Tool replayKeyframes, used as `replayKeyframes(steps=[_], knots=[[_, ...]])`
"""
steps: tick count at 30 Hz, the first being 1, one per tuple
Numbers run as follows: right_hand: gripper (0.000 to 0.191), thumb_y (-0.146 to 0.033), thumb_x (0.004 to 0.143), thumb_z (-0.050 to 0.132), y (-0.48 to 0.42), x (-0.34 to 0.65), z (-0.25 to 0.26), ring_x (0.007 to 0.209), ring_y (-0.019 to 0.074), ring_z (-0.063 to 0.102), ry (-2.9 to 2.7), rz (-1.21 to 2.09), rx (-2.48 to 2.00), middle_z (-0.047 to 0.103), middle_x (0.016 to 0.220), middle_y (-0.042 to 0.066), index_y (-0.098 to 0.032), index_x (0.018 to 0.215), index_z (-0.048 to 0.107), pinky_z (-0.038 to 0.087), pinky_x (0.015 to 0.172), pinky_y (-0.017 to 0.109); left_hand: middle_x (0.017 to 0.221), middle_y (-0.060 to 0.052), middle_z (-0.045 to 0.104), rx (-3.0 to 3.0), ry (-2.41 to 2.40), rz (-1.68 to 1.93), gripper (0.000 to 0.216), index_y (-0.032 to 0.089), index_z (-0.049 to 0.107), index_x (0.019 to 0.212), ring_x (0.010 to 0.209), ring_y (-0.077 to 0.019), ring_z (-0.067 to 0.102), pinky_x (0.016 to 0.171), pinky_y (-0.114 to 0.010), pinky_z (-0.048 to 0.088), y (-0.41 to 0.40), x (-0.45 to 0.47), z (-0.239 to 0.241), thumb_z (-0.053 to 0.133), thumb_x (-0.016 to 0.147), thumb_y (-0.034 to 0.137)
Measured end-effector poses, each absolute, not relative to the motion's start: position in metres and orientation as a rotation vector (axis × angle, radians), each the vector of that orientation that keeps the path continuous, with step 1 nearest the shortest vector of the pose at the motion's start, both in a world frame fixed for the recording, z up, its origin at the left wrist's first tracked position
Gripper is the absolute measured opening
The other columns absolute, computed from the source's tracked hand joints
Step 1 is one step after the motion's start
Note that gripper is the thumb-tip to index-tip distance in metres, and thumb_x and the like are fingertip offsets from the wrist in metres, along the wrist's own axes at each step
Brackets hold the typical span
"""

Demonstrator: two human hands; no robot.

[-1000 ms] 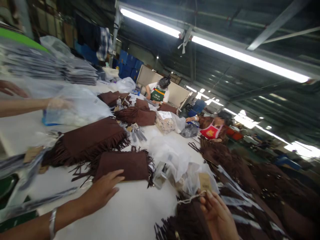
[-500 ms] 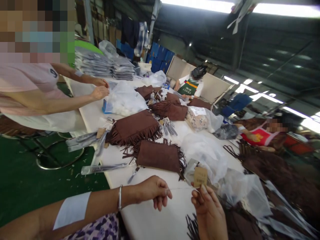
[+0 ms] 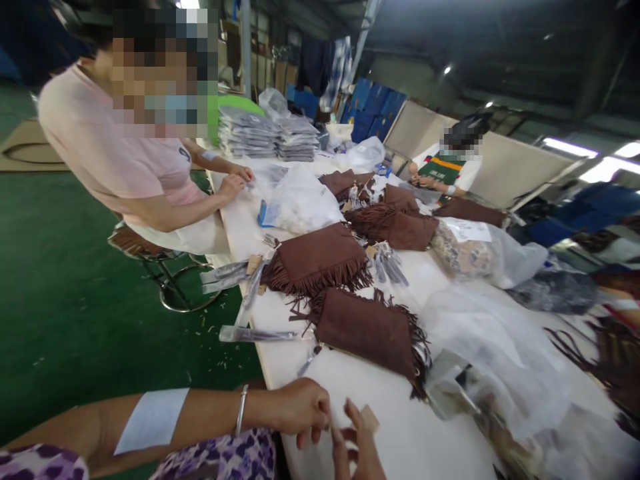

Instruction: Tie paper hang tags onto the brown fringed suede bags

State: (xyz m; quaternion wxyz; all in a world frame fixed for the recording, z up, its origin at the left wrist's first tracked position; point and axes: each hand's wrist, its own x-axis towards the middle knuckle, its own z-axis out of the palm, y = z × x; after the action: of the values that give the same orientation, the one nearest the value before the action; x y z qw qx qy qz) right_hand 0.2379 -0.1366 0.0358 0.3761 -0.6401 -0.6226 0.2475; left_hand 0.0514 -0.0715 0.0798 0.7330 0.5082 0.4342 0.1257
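My left hand [image 3: 303,410], wearing a bangle, is closed in a pinch near the front edge of the table. Close beside it is my right hand [image 3: 357,450], its fingers bent around a small tan cardboard tag [image 3: 370,419]. The tag's thin string, held between both hands a moment ago, is too fine to make out now. Just beyond my hands lies a brown fringed bag [image 3: 367,331] with a zipper edge. A second brown fringed bag [image 3: 320,257] lies behind it. A plastic-wrapped strip [image 3: 257,334] extends over the table's left edge.
A co-worker in pink [image 3: 115,153] sits at the left, hands by a white plastic bag [image 3: 303,200]. Another person in a green apron [image 3: 443,175] works at the far end. Clear plastic bags [image 3: 495,347] lie at the right. Stacked wrapped packs [image 3: 250,133] stand at the back.
My hands have come closer together and lower, and the tag has moved down with my right hand. The view has turned left, showing more of the co-worker in pink.
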Motion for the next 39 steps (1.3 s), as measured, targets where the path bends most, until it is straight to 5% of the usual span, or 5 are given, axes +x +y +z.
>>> replayKeyframes(steps=[9, 17, 22, 33, 39], knots=[[0.036, -0.054, 0.091, 0.045, -0.105, 0.195, 0.052, 0.083, 0.0208, 0.065, -1.838, 0.842, -1.520, 0.070, 0.090, 0.003, -0.028, 0.101, 0.067, 0.049, 0.081, 0.031, 0.061, 0.003, 0.060, 1.184, 1.120, 0.375, 0.018, 0.016, 0.059, 0.072, 0.042, -0.0098, 0.051, 0.040, -0.019, 0.034, -0.063, 0.007, 0.084, 0.053, 0.080, 0.032], [0.038, -0.058, 0.088, 0.042, -0.087, 0.210, 0.055, 0.072, 0.0196, 0.062, -1.754, 0.926, -1.737, 0.066, 0.078, 0.000, -0.026, 0.086, 0.062, 0.045, 0.070, 0.029, 0.103, -0.007, 0.061, 2.359, 1.558, 0.456, 0.016, 0.018, 0.060, 0.098, 0.101, -0.0224, 0.055, 0.083, -0.033, 0.045, -0.020, -0.002, 0.093, 0.046, 0.096, 0.026], [0.038, -0.059, 0.088, 0.041, -0.075, 0.204, 0.075, 0.062, 0.0163, 0.059, -1.667, 0.904, -1.728, 0.063, 0.072, -0.002, -0.025, 0.092, 0.059, 0.044, 0.063, 0.025, 0.100, -0.007, 0.057, 2.465, 1.753, 0.321, 0.023, 0.017, 0.057, 0.098, 0.098, -0.0270, 0.051, 0.082, -0.039, 0.046, -0.007, -0.006, 0.078, 0.063, 0.087, 0.036], [0.031, -0.050, 0.090, 0.042, -0.020, 0.148, 0.076, 0.064, 0.0170, 0.060, -1.837, 0.902, -1.485, 0.066, 0.075, 0.000, -0.023, 0.089, 0.058, 0.043, 0.062, 0.025, 0.111, -0.014, 0.057, 2.358, 1.666, 0.228, 0.030, 0.012, 0.054, 0.106, 0.104, -0.0253, 0.054, 0.089, -0.035, 0.047, -0.035, -0.024, 0.087, 0.046, 0.078, 0.004], [0.027, -0.045, 0.091, 0.041, -0.038, 0.149, 0.071, 0.064, 0.0168, 0.061, -1.864, 1.088, -1.434, 0.065, 0.073, 0.000, -0.023, 0.086, 0.055, 0.043, 0.062, 0.025, 0.099, -0.012, 0.065, 1.955, 1.573, 0.164, 0.033, 0.015, 0.053, 0.113, 0.090, -0.0246, 0.062, 0.078, -0.032, 0.049, -0.058, -0.037, 0.104, 0.046, 0.080, 0.011]])
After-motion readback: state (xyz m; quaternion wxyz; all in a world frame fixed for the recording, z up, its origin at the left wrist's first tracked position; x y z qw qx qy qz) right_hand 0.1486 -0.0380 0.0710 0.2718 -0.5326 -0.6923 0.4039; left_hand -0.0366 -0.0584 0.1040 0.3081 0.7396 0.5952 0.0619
